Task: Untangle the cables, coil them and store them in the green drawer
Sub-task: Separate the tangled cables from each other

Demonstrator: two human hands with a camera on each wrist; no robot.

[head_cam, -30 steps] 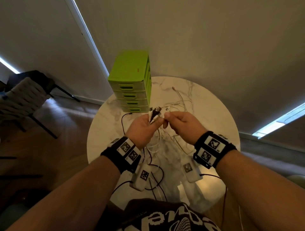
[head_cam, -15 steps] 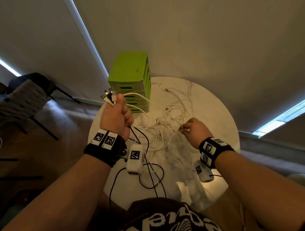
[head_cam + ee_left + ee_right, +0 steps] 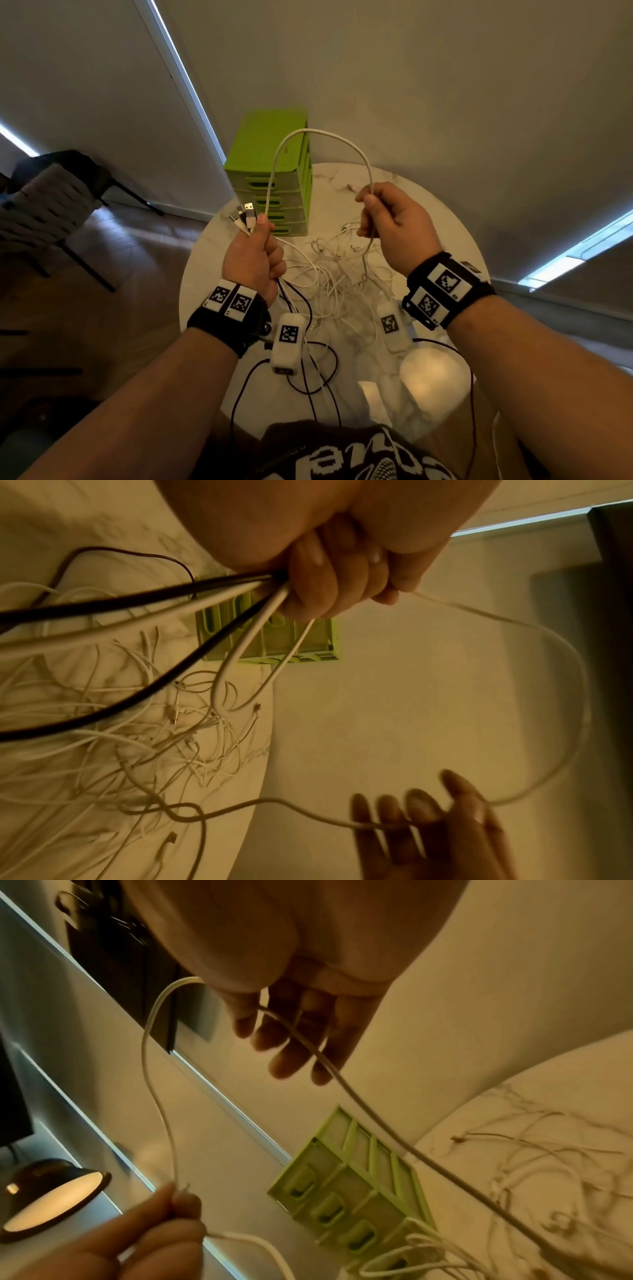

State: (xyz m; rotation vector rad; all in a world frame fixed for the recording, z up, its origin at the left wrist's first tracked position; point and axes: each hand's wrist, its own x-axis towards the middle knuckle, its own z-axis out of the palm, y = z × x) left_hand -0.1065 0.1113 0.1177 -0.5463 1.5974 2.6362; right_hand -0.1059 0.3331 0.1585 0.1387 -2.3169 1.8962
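My left hand (image 3: 260,240) is raised over the round marble table (image 3: 445,240) and grips a bundle of cable ends, whose plugs (image 3: 245,214) stick out above the fist. From it one white cable (image 3: 318,132) arches up and over to my right hand (image 3: 371,212), which pinches it in front of the green drawer unit (image 3: 270,171). The other white and black cables (image 3: 137,610) hang from the left fist (image 3: 335,588) into a loose tangle (image 3: 339,274) on the table. In the right wrist view the held cable (image 3: 342,1085) crosses my curled fingers (image 3: 291,1042). All drawers look closed.
White tagged boxes (image 3: 287,342) with black leads hang under both wrists, above the near table edge. A dark chair (image 3: 51,205) stands on the floor at the left. A lit lamp (image 3: 51,1202) shows in the right wrist view. The wall is close behind the drawer unit.
The hands parted from each other. The left rose to the left with the plug ends, and the right dipped to the tangle and came up holding the white cable in an arch.
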